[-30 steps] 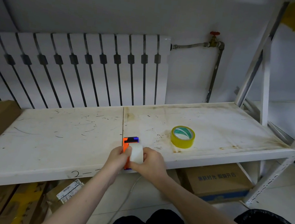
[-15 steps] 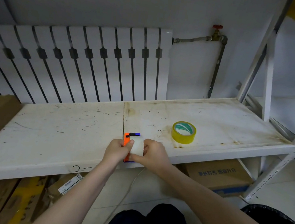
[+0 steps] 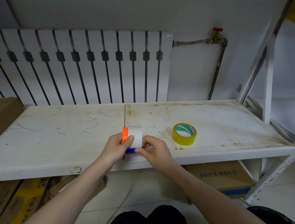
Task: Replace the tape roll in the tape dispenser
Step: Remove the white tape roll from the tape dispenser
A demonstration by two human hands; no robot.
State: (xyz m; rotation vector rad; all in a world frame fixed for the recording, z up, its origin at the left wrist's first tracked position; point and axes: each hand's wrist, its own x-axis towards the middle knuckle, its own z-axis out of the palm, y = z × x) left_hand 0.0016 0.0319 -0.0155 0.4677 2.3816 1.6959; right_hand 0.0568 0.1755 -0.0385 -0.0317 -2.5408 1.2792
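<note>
Dispenser (image 3: 124,134) position: held just above the near edge of the shelf (image 3: 56,138), with the white roll (image 3: 136,134) sitting against its orange frame. My left hand (image 3: 118,146) grips the frame, thumb pressed on the roll face. My right hand (image 3: 156,154) pinches the blue part of the dispenser under the roll. Whether the roll sits fully on its hub I cannot tell from this angle.

Procedure, as I judge it: steady the frame with the left hand, free the blue part, then slide the roll straight sideways along the hub without twisting.

The yellow roll (image 3: 184,134) lies flat on the shelf, right of the dispenser and well apart.

The shelf surface is white, scratched and stained. Behind the dispenser stands a white radiator (image 3: 74,65). Below and right of the dispenser, a cardboard box (image 3: 224,177) sits under the shelf.
</note>
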